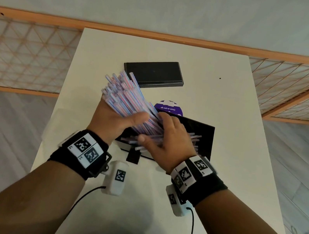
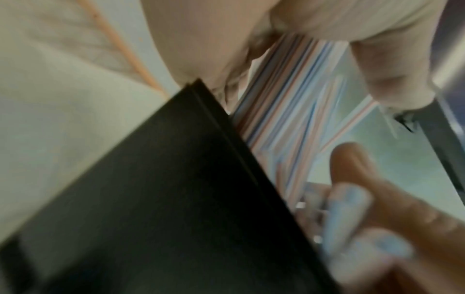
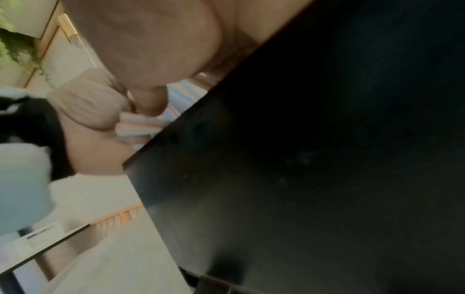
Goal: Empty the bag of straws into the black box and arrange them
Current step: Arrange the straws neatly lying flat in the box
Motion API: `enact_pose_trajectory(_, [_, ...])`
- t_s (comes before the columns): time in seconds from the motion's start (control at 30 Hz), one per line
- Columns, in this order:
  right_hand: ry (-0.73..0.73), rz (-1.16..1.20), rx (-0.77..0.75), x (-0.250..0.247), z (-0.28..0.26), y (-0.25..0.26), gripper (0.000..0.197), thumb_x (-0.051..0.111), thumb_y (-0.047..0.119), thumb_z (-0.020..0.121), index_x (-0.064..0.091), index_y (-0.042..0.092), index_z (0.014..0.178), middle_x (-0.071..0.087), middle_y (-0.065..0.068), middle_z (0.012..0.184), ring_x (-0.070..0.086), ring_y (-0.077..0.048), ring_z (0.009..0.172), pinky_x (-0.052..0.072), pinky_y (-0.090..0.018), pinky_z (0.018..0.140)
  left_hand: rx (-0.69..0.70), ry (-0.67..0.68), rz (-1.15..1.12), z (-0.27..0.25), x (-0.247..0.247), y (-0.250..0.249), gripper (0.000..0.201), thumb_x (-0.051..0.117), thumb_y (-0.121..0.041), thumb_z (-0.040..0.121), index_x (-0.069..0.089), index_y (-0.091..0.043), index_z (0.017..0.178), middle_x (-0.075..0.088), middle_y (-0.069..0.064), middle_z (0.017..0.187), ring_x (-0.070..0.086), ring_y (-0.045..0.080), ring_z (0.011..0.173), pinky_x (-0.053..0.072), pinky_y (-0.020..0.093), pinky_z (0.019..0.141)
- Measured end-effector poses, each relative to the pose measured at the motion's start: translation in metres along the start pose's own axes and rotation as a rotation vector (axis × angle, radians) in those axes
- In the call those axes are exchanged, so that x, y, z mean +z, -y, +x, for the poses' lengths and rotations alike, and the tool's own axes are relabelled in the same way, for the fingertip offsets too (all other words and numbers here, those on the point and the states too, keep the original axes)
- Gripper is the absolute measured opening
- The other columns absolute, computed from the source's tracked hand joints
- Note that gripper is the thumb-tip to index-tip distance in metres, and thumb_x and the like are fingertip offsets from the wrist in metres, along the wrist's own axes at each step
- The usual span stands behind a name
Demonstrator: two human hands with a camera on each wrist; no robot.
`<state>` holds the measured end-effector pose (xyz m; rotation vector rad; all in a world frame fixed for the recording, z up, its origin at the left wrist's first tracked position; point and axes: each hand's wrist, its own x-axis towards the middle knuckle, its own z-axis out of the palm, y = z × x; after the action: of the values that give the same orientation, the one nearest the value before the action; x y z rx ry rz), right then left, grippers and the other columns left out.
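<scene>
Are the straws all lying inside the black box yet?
No, only partly. The straws slant up over the black box's left edge, gripped by the left hand and right hand, with only their lower ends inside.

A thick bundle of pink, blue and white striped straws (image 1: pixel 123 99) slants up and to the left out of the open black box (image 1: pixel 202 133) on the tabletop (image 1: pixel 222 169), its upper ends fanned out. Loose straws lie crossed inside the box.
</scene>
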<state>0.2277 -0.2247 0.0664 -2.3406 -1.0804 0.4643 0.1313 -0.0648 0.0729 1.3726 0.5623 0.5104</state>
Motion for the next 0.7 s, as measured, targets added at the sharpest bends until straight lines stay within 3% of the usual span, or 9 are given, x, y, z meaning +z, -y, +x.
enact_pose_trajectory(0.07, [0.036,0.005,-0.010,-0.012,0.001,-0.007,0.096,0.043,0.090,0.067,0.041,0.021,0.134,0.054,0.001,0.123,0.053,-0.020,0.110,0.048,-0.043,0.094,-0.073,-0.030,-0.107,-0.007,0.004,0.003,0.046,0.084,-0.035,0.066,0.071,-0.023,0.109,0.079,-0.001,0.106,0.074,0.020,0.104,0.059,0.036,0.088])
enact_pose_trajectory(0.2, [0.248,-0.225,0.032,-0.029,0.004,-0.025,0.090,0.036,0.097,0.059,0.049,0.025,0.113,0.060,0.005,0.109,0.057,-0.020,0.101,0.044,-0.046,0.098,-0.169,0.000,-0.030,-0.015,0.006,0.009,0.047,0.077,-0.050,0.077,0.064,-0.031,0.118,0.076,-0.020,0.110,0.069,0.002,0.111,0.053,0.019,0.093])
enact_pose_trajectory(0.27, [0.339,-0.319,0.088,-0.024,0.002,-0.029,0.095,0.024,0.097,0.059,0.048,0.026,0.118,0.060,0.001,0.119,0.056,-0.024,0.111,0.034,-0.051,0.107,-0.208,0.043,0.044,-0.018,0.009,0.010,0.052,0.075,-0.062,0.072,0.065,-0.035,0.116,0.075,-0.023,0.110,0.067,-0.002,0.112,0.050,0.021,0.099])
enact_pose_trajectory(0.33, [0.379,-0.358,0.122,-0.015,0.002,-0.026,0.105,0.014,0.098,0.060,0.045,0.023,0.127,0.056,-0.003,0.129,0.052,-0.027,0.121,0.027,-0.055,0.112,-0.220,0.072,0.119,-0.019,0.011,0.010,0.044,0.073,-0.058,0.079,0.067,-0.034,0.115,0.075,-0.021,0.109,0.068,-0.005,0.107,0.049,0.024,0.099])
enact_pose_trajectory(0.4, [0.355,-0.349,0.129,-0.008,0.005,-0.017,0.104,0.011,0.096,0.062,0.044,0.021,0.127,0.056,-0.006,0.128,0.053,-0.030,0.120,0.029,-0.056,0.110,-0.215,0.095,0.180,-0.020,0.011,0.008,0.044,0.072,-0.053,0.084,0.068,-0.027,0.119,0.075,-0.015,0.113,0.068,-0.004,0.106,0.050,0.025,0.099])
enact_pose_trajectory(0.53, [0.244,-0.257,0.153,0.000,0.012,-0.003,0.094,0.027,0.091,0.066,0.042,0.020,0.124,0.057,-0.006,0.121,0.061,-0.031,0.107,0.050,-0.048,0.090,-0.214,0.145,0.277,-0.023,0.008,0.012,0.043,0.075,-0.048,0.081,0.068,-0.032,0.120,0.076,-0.010,0.116,0.071,0.006,0.108,0.053,0.034,0.102])
enact_pose_trajectory(0.7, [0.202,-0.212,0.121,0.003,0.017,0.002,0.066,0.057,0.070,0.075,0.041,0.018,0.112,0.057,-0.005,0.112,0.062,-0.028,0.097,0.054,-0.041,0.077,-0.175,0.090,0.552,-0.026,0.009,0.018,0.078,0.069,-0.074,0.057,0.065,-0.033,0.123,0.072,-0.014,0.115,0.067,0.006,0.107,0.054,0.031,0.094])
